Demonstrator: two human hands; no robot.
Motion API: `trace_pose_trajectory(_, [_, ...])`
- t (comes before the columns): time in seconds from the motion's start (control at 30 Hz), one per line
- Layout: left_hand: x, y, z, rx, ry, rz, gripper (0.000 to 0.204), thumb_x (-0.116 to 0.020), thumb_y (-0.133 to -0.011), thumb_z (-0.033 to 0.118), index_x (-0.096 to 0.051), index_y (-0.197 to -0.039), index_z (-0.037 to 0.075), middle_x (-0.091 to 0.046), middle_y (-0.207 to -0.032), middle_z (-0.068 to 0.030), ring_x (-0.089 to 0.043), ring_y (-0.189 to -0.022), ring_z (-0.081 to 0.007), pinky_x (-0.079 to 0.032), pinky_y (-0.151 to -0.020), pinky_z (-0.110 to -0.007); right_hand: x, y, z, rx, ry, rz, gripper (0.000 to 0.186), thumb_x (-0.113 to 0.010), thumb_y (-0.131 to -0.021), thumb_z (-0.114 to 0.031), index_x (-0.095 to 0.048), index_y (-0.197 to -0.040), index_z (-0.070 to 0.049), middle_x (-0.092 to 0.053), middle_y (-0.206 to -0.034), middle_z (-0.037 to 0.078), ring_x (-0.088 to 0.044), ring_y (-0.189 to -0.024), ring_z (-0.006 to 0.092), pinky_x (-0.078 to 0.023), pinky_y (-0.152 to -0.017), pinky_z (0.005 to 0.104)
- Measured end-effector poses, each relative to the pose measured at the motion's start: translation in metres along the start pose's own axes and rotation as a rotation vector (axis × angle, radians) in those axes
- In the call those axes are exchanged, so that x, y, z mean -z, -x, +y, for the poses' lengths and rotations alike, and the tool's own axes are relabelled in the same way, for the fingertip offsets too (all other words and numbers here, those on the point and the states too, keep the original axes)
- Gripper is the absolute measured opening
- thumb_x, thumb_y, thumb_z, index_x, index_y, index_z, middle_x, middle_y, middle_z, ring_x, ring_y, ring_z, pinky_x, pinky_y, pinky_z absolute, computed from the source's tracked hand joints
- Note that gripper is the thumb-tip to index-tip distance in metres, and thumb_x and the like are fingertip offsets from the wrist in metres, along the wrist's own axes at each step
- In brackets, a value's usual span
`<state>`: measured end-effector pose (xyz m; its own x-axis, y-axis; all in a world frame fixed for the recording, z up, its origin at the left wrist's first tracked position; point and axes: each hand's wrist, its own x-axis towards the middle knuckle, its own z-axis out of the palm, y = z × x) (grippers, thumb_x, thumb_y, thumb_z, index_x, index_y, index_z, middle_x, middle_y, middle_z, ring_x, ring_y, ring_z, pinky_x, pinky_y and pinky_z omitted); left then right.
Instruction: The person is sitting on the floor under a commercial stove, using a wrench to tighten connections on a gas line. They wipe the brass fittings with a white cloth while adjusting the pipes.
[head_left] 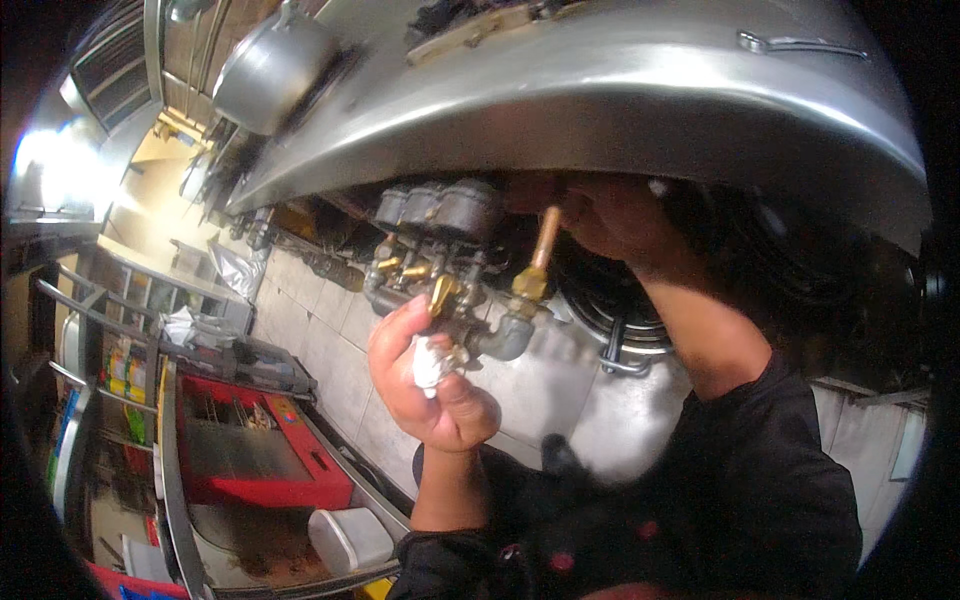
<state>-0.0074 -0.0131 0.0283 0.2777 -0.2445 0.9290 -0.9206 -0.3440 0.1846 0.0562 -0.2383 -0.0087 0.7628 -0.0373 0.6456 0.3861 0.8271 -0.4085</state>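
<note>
My left hand is closed around a small white crumpled wad, at the brass valves of a metal gas manifold. Several dark cylindrical fittings top the manifold, and an upright copper-coloured pipe with a brass nut rises at its right. My right arm reaches beneath the curved stainless-steel range edge; my right hand is in shadow behind the pipe, its fingers hidden. Below it sit round burner rings.
A large aluminium pot stands on the range top at upper left. Metal racks line the left side, beside a red-framed appliance and a white plastic container. Pale tiled floor shows below the manifold.
</note>
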Motion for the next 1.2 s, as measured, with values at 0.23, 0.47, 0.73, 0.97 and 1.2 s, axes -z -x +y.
trace_pose_trajectory(0.23, [-0.016,0.007,-0.001,0.017,-0.045,0.100,0.039,-0.041,-0.097,0.038,-0.052,-0.091,0.002,-0.055,-0.091,-0.0152,-0.055,-0.081,-0.0275,-0.044,-0.075,-0.038,-0.004,-0.001,0.011,0.053,0.066,-0.200,0.037,-0.051,-0.094,-0.024,-0.054,-0.116,0.005,-0.063,-0.107,0.023,-0.064,-0.101,0.0324,-0.051,-0.090,0.0452])
trace_pose_trajectory(0.47, [-0.018,0.005,0.004,0.037,-0.050,0.131,0.042,-0.040,-0.097,0.041,-0.051,-0.093,0.001,-0.053,-0.093,-0.0152,-0.054,-0.085,-0.0274,-0.044,-0.078,-0.038,0.005,-0.001,0.006,-0.038,0.029,-0.120,0.032,-0.061,-0.090,-0.019,-0.056,-0.112,0.003,-0.064,-0.103,0.019,-0.066,-0.093,0.0298,-0.054,-0.085,0.0435])
trace_pose_trajectory(0.73, [-0.018,0.007,0.002,0.020,-0.075,0.132,0.045,-0.040,-0.097,0.045,-0.050,-0.091,0.001,-0.053,-0.091,-0.0138,-0.053,-0.086,-0.0272,-0.044,-0.080,-0.039,0.009,0.002,0.003,-0.027,0.150,-0.110,0.033,-0.063,-0.088,-0.018,-0.055,-0.113,0.003,-0.064,-0.103,0.019,-0.066,-0.090,0.0298,-0.054,-0.085,0.0448])
trace_pose_trajectory(0.97, [-0.015,0.007,0.002,0.014,-0.091,0.117,0.045,-0.040,-0.097,0.044,-0.049,-0.090,0.001,-0.053,-0.089,-0.0133,-0.053,-0.084,-0.0275,-0.044,-0.080,-0.039,-0.002,-0.001,0.006,-0.044,0.022,-0.120,0.034,-0.064,-0.088,-0.018,-0.055,-0.113,0.003,-0.064,-0.103,0.019,-0.066,-0.090,0.0295,-0.055,-0.085,0.0450])
trace_pose_trajectory(1.2, [-0.016,0.006,0.002,-0.001,-0.080,0.114,0.042,-0.040,-0.097,0.041,-0.050,-0.090,0.001,-0.054,-0.088,-0.0137,-0.054,-0.082,-0.0278,-0.044,-0.079,-0.039,-0.003,-0.001,0.007,-0.059,-0.033,-0.108,0.034,-0.065,-0.087,-0.017,-0.055,-0.113,0.003,-0.064,-0.103,0.019,-0.067,-0.090,0.0292,-0.055,-0.084,0.0452])
